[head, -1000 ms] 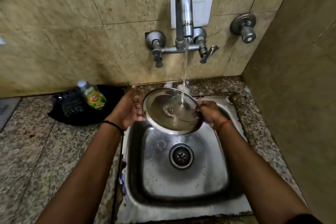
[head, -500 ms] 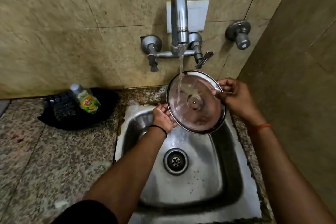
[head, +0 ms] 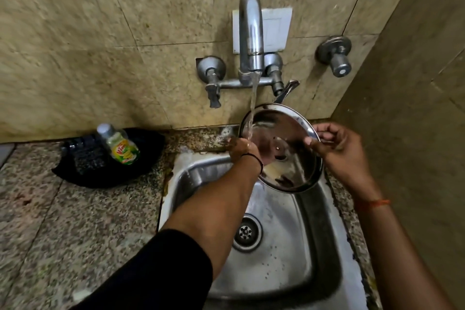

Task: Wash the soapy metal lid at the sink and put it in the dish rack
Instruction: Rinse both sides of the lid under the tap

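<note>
Speckled granite counter [head: 63, 221] carried a square stainless steel sink [head: 314, 246], with a chrome wall tap [head: 250, 40] running water above its rear edge. Round shiny metal lid [head: 289, 156] was held tilted over the sink's back, under the stream; right hand [head: 339, 151] pinched its right rim, left hand [head: 242, 150] pressed its wet face. Small yellow-labelled clear plastic bottle [head: 119, 145] lay on a black cloth [head: 83, 173], left.
</note>
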